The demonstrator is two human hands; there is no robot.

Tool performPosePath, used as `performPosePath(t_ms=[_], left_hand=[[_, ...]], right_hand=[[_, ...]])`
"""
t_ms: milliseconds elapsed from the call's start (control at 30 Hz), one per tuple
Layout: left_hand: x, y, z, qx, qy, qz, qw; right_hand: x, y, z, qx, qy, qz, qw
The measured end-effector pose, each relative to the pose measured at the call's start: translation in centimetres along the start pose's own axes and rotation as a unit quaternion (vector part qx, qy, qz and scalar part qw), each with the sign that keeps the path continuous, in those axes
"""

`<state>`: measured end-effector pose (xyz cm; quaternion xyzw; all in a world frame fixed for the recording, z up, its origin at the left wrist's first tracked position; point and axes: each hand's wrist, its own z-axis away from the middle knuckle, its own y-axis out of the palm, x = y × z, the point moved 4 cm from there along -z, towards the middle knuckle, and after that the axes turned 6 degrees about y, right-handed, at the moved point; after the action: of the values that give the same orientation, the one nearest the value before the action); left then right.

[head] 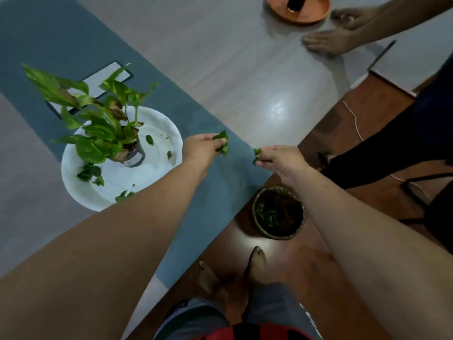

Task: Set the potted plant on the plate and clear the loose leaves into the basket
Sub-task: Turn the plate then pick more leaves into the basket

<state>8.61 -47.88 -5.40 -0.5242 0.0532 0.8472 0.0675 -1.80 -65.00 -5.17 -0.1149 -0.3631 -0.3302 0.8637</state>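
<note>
The potted plant (103, 128) stands in a small dark pot on the white plate (161, 121) at the left of the table. Several loose leaves (92, 174) lie on the plate around the pot. My left hand (202, 149) hovers just right of the plate, shut on a bunch of green leaves. My right hand (279, 159) is further right, near the table corner, pinching a few leaves in its fingertips. The round dark basket (278, 212) sits on the floor below my right hand, with leaves inside it.
A teal runner (208, 192) crosses the grey table, with a phone (107, 78) behind the plant. An orange tray (299, 8) sits at the far edge. Another person's hands (338, 33) rest on the table at top right. My bare feet (235, 278) stand on the wooden floor.
</note>
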Motion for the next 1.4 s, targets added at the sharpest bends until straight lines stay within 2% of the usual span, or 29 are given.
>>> performPosePath(t_ms=[67,100,267,400,600,833,967,1033,1167,1300,1400], left_hand=[[0.0,3.3,0.6,0.030,-0.004,-0.013,0.999],[0.7,7.6,1.3,0.060,-0.018,-0.033,0.997],[2.0,12.4,1.7,0.094,-0.027,-0.064,0.993],[6.0,18.2,3.2,0.129,-0.054,-0.113,0.984],[15.0,23.1,2.2,0.161,-0.111,-0.197,0.961],[27.5,24.3,-2.1,0.140,-0.157,-0.322,0.923],[33.7,24.9,-5.0,0.155,-0.181,-0.367,0.899],[36.1,25.4,-6.0,0.166,-0.191,-0.388,0.886],[39.8,26.2,-8.2,0.152,-0.199,-0.382,0.890],[42.1,26.4,-9.5,0.155,-0.195,-0.393,0.885],[43.0,26.3,-10.0,0.146,-0.203,-0.393,0.885]], right_hand=[[-0.1,-3.3,-0.2,-0.020,0.002,-0.018,1.000],[0.0,-7.3,-0.7,-0.044,0.006,-0.040,0.998],[-0.5,-12.0,-1.9,-0.057,0.013,-0.056,0.997],[-2.7,-18.0,-3.7,-0.100,0.041,-0.100,0.989],[-8.7,-24.2,-8.7,-0.138,0.104,-0.094,0.981],[-16.9,-26.8,-17.2,-0.126,0.178,-0.074,0.973],[-21.6,-27.6,-22.4,-0.141,0.203,-0.061,0.967],[-23.8,-27.8,-24.3,-0.118,0.225,-0.032,0.967],[-27.2,-27.6,-27.6,-0.089,0.249,-0.006,0.964],[-29.5,-27.4,-29.7,-0.105,0.259,0.021,0.960],[-30.4,-27.5,-30.2,-0.115,0.272,0.001,0.955]])
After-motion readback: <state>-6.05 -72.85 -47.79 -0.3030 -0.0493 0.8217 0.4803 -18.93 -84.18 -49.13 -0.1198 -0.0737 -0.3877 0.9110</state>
